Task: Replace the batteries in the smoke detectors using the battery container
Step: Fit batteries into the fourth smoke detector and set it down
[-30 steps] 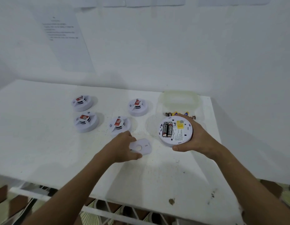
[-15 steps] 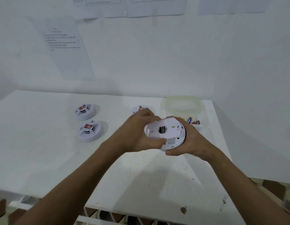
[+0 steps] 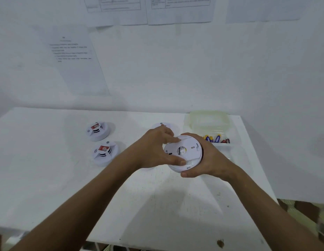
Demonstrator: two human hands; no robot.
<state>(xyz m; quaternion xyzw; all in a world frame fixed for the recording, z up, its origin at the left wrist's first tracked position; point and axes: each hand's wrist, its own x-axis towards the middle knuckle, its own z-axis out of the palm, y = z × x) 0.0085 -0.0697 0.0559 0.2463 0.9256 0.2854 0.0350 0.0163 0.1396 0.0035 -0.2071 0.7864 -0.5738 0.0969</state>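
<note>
right hand (image 3: pixel 208 160) cups detector (image 3: pixel 184 153) steady by container (image 3: pixel 210 122); left hand (image 3: pixel 155 147) pinches cover (image 3: pixel 189 148) on to close it

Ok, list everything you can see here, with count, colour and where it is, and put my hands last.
table: one, white, fills the lower view.
held detector: one, white, back side up, between both hands above the table.
detectors on the table: three in view, white with red labels; two at left, one mostly hidden behind the left hand.
container: one, clear, at the table's far right corner.
batteries: several, blue, yellow and red, in the container; exact count unclear.
papers: several, white, on the wall.
left hand: fingers curled on the held detector's back.
right hand: its grip wraps the held detector's rim.
</note>
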